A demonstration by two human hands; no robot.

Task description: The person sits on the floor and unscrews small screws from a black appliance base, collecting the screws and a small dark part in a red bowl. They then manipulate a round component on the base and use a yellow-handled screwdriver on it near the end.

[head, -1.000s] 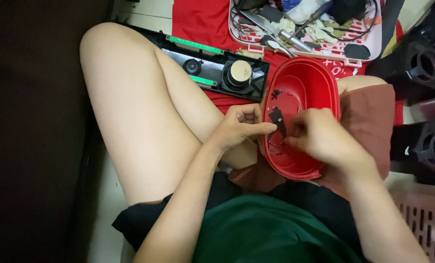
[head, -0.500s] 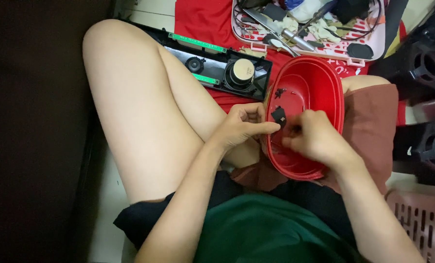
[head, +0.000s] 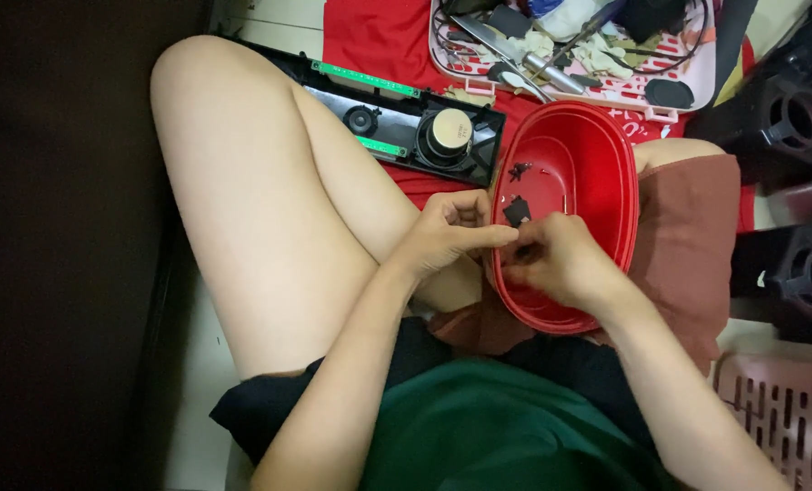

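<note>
Two hands meet at frame centre over a red oval tub (head: 597,155) that rests on the person's lap. Left hand (head: 447,232) and right hand (head: 551,264) both pinch toward one small black part (head: 517,212), which sits at the tub's left rim, just above the fingertips. Left fingers (head: 497,236) are closed to a fine pinch, thumb against forefinger; right fingers are curled tight too. Whether either pinch actually grips the part I cannot tell, as the contact is too small to read.

Handling, by judgement: the part looks tiny, rigid and very light, probably plastic or a bit of electronics, so easy to drop or flick away. Best held by its edges with fingertips, kept over the tub so it lands inside if it slips. The tub itself looks like thin stiff plastic, light, easy to tip off the lap.

Counts: one red tub; one black part at the fingers; at least two more small dark bits (head: 518,170) loose inside the tub, upper left of its floor. One long black speaker panel (head: 397,118) with green strips lies on red cloth (head: 379,41), upper middle. One pink tray (head: 697,86) of tools and cables, top right. Three dark round-holed housings (head: 788,118) along the right edge. One pink basket (head: 788,409), lower right.
</note>
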